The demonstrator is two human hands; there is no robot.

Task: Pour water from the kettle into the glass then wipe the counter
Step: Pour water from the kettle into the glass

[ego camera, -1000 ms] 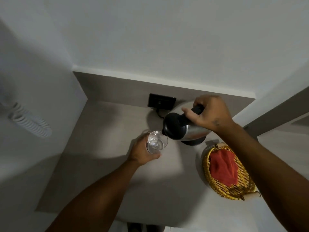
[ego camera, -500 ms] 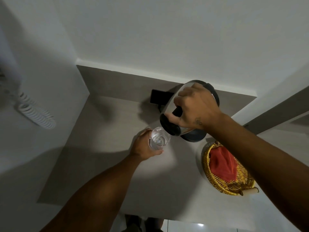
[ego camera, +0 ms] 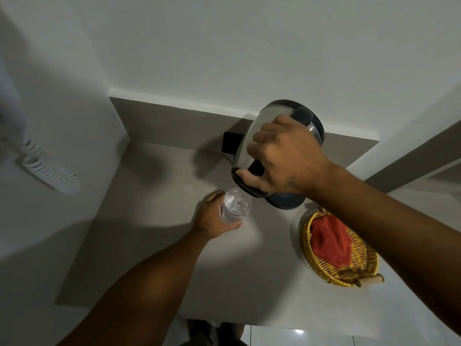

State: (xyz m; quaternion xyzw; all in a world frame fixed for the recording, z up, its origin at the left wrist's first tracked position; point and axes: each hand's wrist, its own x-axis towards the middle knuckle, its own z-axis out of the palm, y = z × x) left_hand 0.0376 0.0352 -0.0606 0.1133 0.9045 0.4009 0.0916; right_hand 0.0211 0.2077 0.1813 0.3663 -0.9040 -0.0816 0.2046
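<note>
The right hand [ego camera: 282, 156], clamped on the kettle [ego camera: 272, 136] handle, tips its mouth down-left over the glass [ego camera: 237, 206]. The left hand [ego camera: 214, 218] grips that glass mid-worktop [ego camera: 149, 196], directly beneath.

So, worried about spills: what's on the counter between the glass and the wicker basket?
Nothing: bare counter separates glass and basket in the head view.

Kettle [ego camera: 252, 143]: shiny polished metal with matt black plastic trim. Glass [ego camera: 237, 204]: clear, glossy. Table [ego camera: 154, 221]: smooth matt grey. Basket [ego camera: 349, 275] at 4 o'clock: rough yellow wicker, holding red cloth [ego camera: 330, 242].
</note>
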